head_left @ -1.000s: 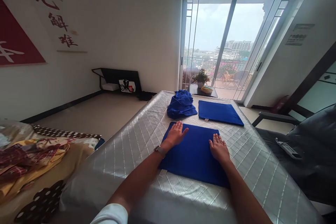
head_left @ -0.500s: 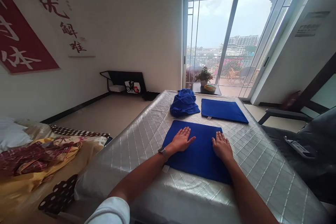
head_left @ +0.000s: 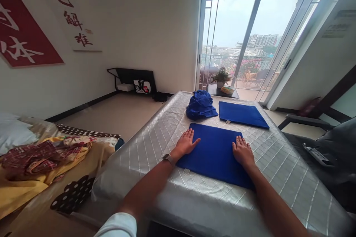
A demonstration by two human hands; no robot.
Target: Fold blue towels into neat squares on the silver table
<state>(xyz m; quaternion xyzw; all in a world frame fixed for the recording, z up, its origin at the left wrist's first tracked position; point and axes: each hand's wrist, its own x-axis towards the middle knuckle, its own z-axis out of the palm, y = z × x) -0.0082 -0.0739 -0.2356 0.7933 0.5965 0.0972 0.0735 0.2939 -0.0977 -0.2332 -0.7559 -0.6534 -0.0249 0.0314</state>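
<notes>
A flat rectangular blue cloth (head_left: 214, 155) with a white tag at its near left corner lies on a silver quilted mattress (head_left: 150, 144). My left hand (head_left: 184, 143) rests flat along the cloth's left edge, fingers stretched forward and thumb out over the cloth. On the opposite edge, my right hand (head_left: 243, 151) is also laid flat with its fingers extended. Neither hand grips anything. Farther back lie a second flat blue cloth (head_left: 243, 114), also tagged, and a crumpled heap of blue cloth (head_left: 200, 104).
Beyond the mattress, a small table (head_left: 214, 90) holds a potted plant (head_left: 221, 77) before the sliding glass door. At right stands a black armchair (head_left: 300, 148) with a remote control (head_left: 318, 155) on it. Plaid and yellow bedding (head_left: 36, 159) lies at left.
My left hand has slid outward from the cloth's upper left area to its left edge. My right hand stays near the right edge. The view has shifted slightly.
</notes>
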